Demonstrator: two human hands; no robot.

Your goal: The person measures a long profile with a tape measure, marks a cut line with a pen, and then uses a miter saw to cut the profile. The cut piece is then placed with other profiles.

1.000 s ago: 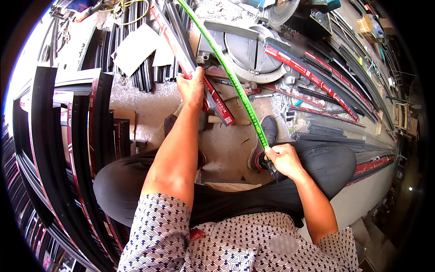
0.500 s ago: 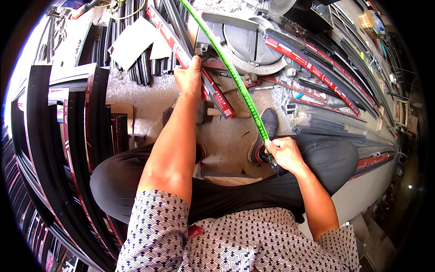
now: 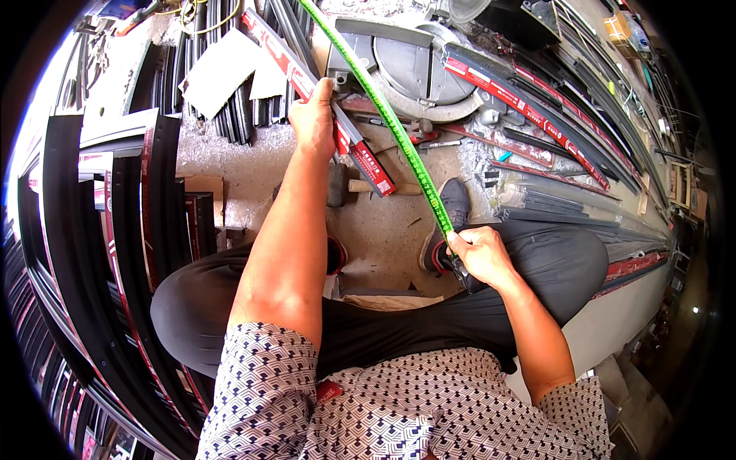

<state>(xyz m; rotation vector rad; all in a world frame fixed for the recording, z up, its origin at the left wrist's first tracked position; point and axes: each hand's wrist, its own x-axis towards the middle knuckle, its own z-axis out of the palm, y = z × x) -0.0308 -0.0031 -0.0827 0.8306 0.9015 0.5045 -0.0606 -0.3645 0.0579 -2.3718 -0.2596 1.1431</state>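
Left hand [image 3: 313,126] closed around a long, straight, dark strip with red-and-white wrapping [image 3: 373,170]; the strip slants from far left to near centre, its near end above a mallet with dark head and pale wooden handle [image 3: 336,185]; right hand [image 3: 483,257] gripping a tape measure with black case and bright green blade [image 3: 399,134], near the right knee; the blade runs toward the far edge, right of the strip; beyond lies a round grey metal saw base [image 3: 406,69]; tall black profiles [image 3: 69,230] stand at left.
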